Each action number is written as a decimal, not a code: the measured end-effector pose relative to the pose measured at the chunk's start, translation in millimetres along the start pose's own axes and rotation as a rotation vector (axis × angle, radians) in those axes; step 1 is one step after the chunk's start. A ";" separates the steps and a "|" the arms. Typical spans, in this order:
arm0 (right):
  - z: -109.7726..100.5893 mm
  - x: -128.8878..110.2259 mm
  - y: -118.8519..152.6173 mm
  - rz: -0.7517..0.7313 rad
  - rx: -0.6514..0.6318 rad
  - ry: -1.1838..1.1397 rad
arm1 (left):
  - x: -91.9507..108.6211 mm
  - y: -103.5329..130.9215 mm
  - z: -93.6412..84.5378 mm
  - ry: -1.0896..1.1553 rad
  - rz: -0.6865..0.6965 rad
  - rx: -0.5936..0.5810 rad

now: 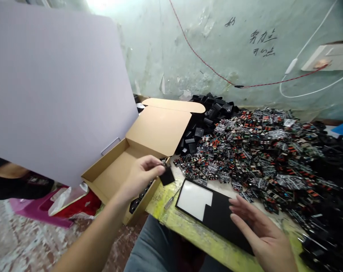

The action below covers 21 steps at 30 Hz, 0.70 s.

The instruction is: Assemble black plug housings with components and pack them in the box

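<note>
My left hand pinches a small black square piece between thumb and fingers, over the right edge of an open cardboard box. Several black parts lie in the box's near right side. My right hand has its fingers apart and holds nothing; it hovers at the right end of a flat black panel with a white area at its left. A small tool lies left of the panel on the yellow table edge.
A large pile of small circuit boards covers the table's right side. Black casings are heaped behind. A big pale board stands at the left. Below it are a pink stool and part of another person.
</note>
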State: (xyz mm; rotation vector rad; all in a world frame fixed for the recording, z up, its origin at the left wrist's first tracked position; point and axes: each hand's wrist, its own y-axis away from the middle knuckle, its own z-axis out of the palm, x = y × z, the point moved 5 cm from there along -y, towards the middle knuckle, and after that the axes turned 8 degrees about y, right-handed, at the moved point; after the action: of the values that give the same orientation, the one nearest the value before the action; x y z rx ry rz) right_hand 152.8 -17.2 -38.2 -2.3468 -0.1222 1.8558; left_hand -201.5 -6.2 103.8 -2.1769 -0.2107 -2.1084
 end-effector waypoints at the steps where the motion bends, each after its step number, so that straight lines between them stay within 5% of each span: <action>1: -7.2 3.6 0.6 0.026 0.039 0.011 | 4.1 3.7 -25.9 -0.088 0.009 0.073; 5: -29.0 11.8 3.4 0.142 0.163 0.083 | -8.9 23.5 -107.5 -0.478 -0.085 0.255; 8: -33.1 14.6 4.7 0.215 0.195 0.109 | -42.3 36.7 -131.4 -0.702 -0.221 0.208; 13: -29.7 23.5 5.3 0.278 0.240 0.097 | -78.6 47.4 -128.1 -0.784 -0.326 0.066; 21: -38.8 21.2 10.0 0.251 0.225 0.149 | -69.8 43.8 -115.5 -0.589 -0.313 -0.076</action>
State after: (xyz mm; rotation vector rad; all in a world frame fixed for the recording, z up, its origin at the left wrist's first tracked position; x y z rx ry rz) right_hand 195.2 -26.3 -51.5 -2.4179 0.3941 1.6803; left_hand -309.8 -70.9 38.9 -2.9212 -0.5541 -1.5431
